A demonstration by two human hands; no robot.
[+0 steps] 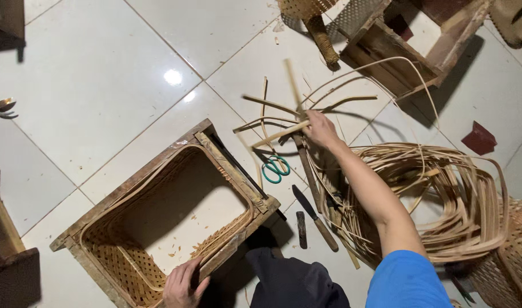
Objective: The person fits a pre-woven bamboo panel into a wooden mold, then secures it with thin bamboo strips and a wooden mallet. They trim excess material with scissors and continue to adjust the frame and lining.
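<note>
Bamboo strips [283, 117] clamped in right hand [319, 128]; left hand [182, 283] grips wooden frame [129, 188] holding woven basket [124, 262].

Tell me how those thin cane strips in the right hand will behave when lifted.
The cane strips in the right hand probably flex and spring: they fan out in curves. They look light, being thin. The loose ends may well snag the coiled bundle beside them.

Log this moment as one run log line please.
left hand: on wooden frame rim, grip unclear | right hand: gripping bamboo strips | floor: knife, green scissors
</note>
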